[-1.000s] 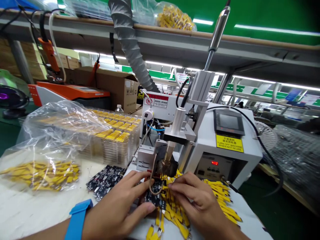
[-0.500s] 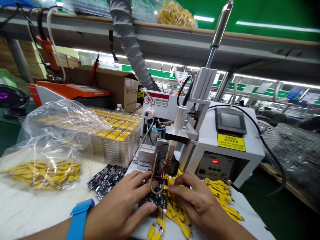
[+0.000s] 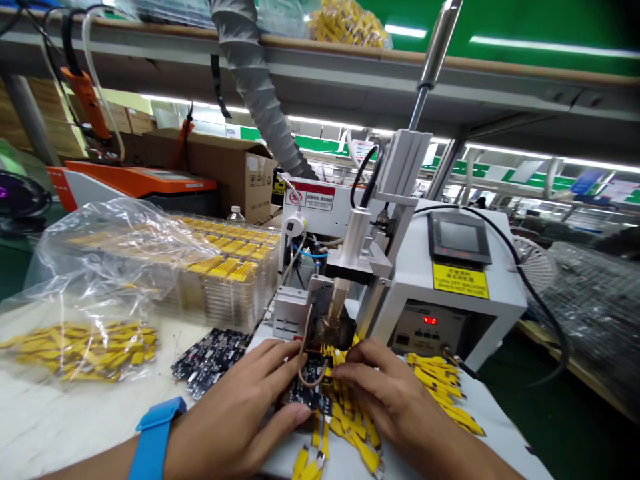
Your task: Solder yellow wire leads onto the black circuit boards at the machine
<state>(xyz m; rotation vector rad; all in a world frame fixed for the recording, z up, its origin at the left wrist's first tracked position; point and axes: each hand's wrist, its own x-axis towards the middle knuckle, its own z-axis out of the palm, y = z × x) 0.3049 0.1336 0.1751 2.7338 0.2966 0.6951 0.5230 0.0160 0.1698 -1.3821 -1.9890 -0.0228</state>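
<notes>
Under the tip of the press-like machine head (image 3: pixel 334 327) lies a black circuit board (image 3: pixel 313 400), partly hidden by a looped tube. My left hand (image 3: pixel 250 400), with a blue wrist strap, has its index finger and thumb around the board's left side, gripping it at the edge. My right hand (image 3: pixel 387 390) is closed in a pinch at the board's right side, on a yellow flat cable (image 3: pixel 339 362) whose end is mostly covered by the fingers. More yellow cables (image 3: pixel 355 433) lie beneath and between my hands.
A pile of black circuit boards (image 3: pixel 213 360) lies left of the machine. Behind it stand stacked clear trays (image 3: pixel 240 293) and a plastic bag of yellow pieces (image 3: pixel 85 347). Loose yellow cables (image 3: pixel 445 393) lie to the right, below a control box (image 3: pixel 455 320).
Both hands stay at the board with almost the same grip. The whole view has shifted slightly, with things appearing a little further left and up.
</notes>
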